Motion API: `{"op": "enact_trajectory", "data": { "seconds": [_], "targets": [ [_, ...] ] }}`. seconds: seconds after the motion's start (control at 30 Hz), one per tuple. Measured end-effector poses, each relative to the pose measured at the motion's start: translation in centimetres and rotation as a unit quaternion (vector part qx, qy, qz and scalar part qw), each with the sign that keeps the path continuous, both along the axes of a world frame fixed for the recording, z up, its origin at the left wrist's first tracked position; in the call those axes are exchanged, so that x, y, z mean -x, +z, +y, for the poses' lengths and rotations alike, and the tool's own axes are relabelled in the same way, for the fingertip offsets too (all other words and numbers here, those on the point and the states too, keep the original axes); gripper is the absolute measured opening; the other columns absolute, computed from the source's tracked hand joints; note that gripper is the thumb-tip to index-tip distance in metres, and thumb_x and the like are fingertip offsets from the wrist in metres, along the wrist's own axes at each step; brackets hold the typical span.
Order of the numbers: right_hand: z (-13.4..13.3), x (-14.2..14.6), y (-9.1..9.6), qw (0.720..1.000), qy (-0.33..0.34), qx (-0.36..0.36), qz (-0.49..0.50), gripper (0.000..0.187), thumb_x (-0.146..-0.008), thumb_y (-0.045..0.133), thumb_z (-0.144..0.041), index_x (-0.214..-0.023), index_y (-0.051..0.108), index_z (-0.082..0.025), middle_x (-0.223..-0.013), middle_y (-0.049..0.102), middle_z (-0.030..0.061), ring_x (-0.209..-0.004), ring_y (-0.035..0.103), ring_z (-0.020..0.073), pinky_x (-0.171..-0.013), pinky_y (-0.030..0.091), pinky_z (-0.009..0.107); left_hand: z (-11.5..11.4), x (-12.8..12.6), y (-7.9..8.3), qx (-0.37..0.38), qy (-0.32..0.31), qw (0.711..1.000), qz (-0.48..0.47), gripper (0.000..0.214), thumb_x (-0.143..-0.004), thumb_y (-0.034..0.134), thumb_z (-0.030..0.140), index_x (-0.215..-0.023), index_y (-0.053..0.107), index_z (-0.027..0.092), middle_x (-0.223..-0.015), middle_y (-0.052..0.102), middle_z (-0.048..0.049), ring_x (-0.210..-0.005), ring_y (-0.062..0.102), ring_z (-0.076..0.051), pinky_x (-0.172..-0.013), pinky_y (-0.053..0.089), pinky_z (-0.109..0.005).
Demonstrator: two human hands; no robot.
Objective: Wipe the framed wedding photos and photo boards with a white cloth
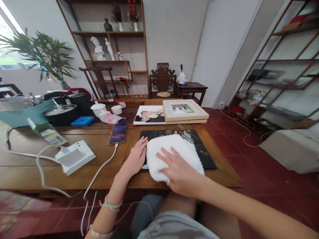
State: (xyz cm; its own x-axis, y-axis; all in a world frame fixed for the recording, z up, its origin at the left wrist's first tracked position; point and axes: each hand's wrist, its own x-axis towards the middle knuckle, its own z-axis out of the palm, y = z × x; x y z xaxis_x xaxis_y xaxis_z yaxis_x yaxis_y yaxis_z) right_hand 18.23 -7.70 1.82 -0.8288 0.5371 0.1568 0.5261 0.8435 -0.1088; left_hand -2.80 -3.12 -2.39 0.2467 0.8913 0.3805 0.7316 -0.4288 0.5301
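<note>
A fluffy white towel [184,156] lies over much of a dark photo panel [211,162], which rests at the table's front edge. My right hand [179,172] presses on the towel from above, fingers spread across it, not wrapped round it. At the panel's left edge lies my left hand [137,156], its fingers stretched out flat beside the towel. Small printed figures show on the panel beyond the towel; the rest of the print there is covered.
Behind the panel are a white photo print [149,116] and stacked wooden picture frames [185,113]. Leftward lie a charging phone [118,132], a white power strip [76,156], a blue box [82,121] and a lidded pan [61,113]. White cables hang over the front edge.
</note>
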Motion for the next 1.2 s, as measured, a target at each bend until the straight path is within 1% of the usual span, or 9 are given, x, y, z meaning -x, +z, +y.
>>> {"op": "enact_trajectory", "data": {
  "seconds": [0.17,0.37,0.47,0.53,0.7,0.8,0.87,1.03,1.2],
  "targets": [
    [-0.9,-2.2,-0.5,0.999,0.003,0.021,0.035,0.035,-0.067,0.052,-0.013,-0.099,0.066,-0.018,-0.14,0.039,0.0092,-0.133,0.021,0.0267,-0.108,0.012,0.049,-0.1,0.0,0.0,0.006,0.005,1.0,0.009,0.042,-0.089,0.03,0.023,-0.122,0.052,0.008,-0.135,0.046,-0.0141,-0.131,0.033,-0.022,-0.108,0.027,-0.043],
    [4.4,-3.7,-0.7,0.981,-0.19,-0.029,0.039,0.041,-0.072,0.046,-0.011,-0.11,0.061,-0.013,-0.135,0.044,0.0153,-0.129,0.031,0.0293,-0.104,0.022,0.05,-0.1,-0.1,0.0,0.008,0.012,1.0,0.006,0.042,-0.089,0.031,0.025,-0.121,0.053,0.009,-0.134,0.046,-0.0133,-0.131,0.033,-0.022,-0.108,0.027,-0.043],
    [5.7,-2.6,-0.7,0.973,-0.225,-0.035,0.03,0.04,-0.075,0.046,-0.013,-0.114,0.059,-0.013,-0.134,0.044,0.0159,-0.128,0.03,0.033,-0.102,0.023,0.055,-0.3,-0.3,0.4,0.009,0.022,1.0,-0.016,0.043,-0.089,0.032,0.028,-0.122,0.052,0.009,-0.135,0.046,-0.0132,-0.13,0.034,-0.021,-0.109,0.026,-0.042],
    [5.4,-1.3,-0.6,0.982,-0.181,-0.026,0.036,0.039,-0.076,0.047,-0.013,-0.113,0.06,-0.016,-0.135,0.044,0.0131,-0.129,0.028,0.0321,-0.102,0.021,0.055,-0.6,-0.4,0.8,0.001,0.026,0.998,-0.049,0.043,-0.09,0.031,0.03,-0.124,0.05,0.01,-0.135,0.046,-0.0122,-0.128,0.037,-0.02,-0.109,0.026,-0.04],
    [2.5,1.1,0.0,0.999,0.019,0.004,0.027,0.035,-0.074,0.051,-0.017,-0.106,0.064,-0.017,-0.139,0.04,0.0105,-0.132,0.023,0.0271,-0.106,0.013,0.052,-1.2,-0.6,1.7,-0.029,0.019,0.992,-0.123,0.045,-0.092,0.029,0.034,-0.124,0.05,0.011,-0.137,0.044,-0.0111,-0.127,0.039,-0.018,-0.108,0.027,-0.037],
    [0.9,0.6,0.3,0.995,0.096,0.025,0.02,0.035,-0.071,0.052,-0.016,-0.104,0.064,-0.018,-0.139,0.04,0.0072,-0.133,0.021,0.0245,-0.108,0.009,0.048,-1.4,-0.7,1.8,-0.031,0.019,0.991,-0.126,0.047,-0.093,0.027,0.035,-0.123,0.051,0.01,-0.134,0.047,-0.0118,-0.126,0.041,-0.02,-0.108,0.029,-0.037],
    [0.0,-0.6,0.3,0.994,0.102,0.037,0.033,0.036,-0.069,0.052,-0.014,-0.102,0.063,-0.018,-0.138,0.041,0.0059,-0.133,0.022,0.0231,-0.109,0.009,0.047,-1.4,-0.8,1.8,-0.026,0.019,0.993,-0.111,0.048,-0.093,0.024,0.035,-0.122,0.053,0.01,-0.132,0.05,-0.0116,-0.125,0.042,-0.02,-0.107,0.03,-0.038],
    [-0.9,-4.5,-0.7,0.996,-0.02,0.029,0.084,0.027,-0.07,0.05,-0.01,-0.093,0.064,-0.017,-0.137,0.042,0.0102,-0.13,0.029,0.0228,-0.108,0.02,0.045,-1.0,-0.8,1.3,-0.03,0.017,0.998,-0.044,0.044,-0.089,0.04,0.034,-0.121,0.053,0.007,-0.13,0.052,-0.0144,-0.123,0.045,-0.022,-0.106,0.033,-0.039],
    [0.7,-8.4,-2.5,0.975,-0.192,-0.072,0.089,0.02,-0.081,0.045,-0.016,-0.09,0.063,-0.015,-0.134,0.045,0.0165,-0.124,0.039,0.0283,-0.105,0.028,0.048,-0.7,-0.8,0.9,-0.036,0.004,0.999,-0.028,0.033,-0.085,0.047,0.029,-0.107,0.064,0.01,-0.117,0.062,-0.0127,-0.116,0.053,-0.022,-0.101,0.04,-0.038]
  ]
}}
